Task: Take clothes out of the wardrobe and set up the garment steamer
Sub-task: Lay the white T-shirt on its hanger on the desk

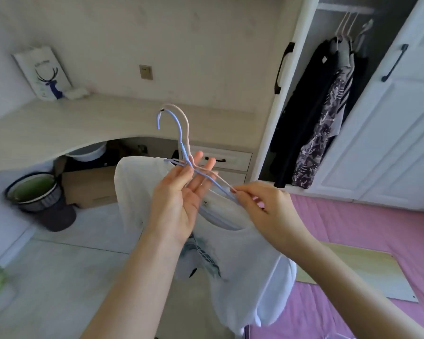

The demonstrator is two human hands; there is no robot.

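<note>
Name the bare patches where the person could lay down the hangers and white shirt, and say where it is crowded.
Free: the desk top between the deer-print bag and the wardrobe; the pink bed cover between the wardrobe and the wooden board. Crowded: under the desk, with a basin, a cardboard box and a bin; the wardrobe rail, with hanging clothes.

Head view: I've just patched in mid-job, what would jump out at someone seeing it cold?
Dead centre, two wire hangers, one blue and one pale, stick up hooks-first with a white T-shirt draped below. The left hand supports them on straight fingers while the right hand pinches a hanger arm. At the right, the open wardrobe shows dark clothes on its rail, above a pink bedcover.
</note>
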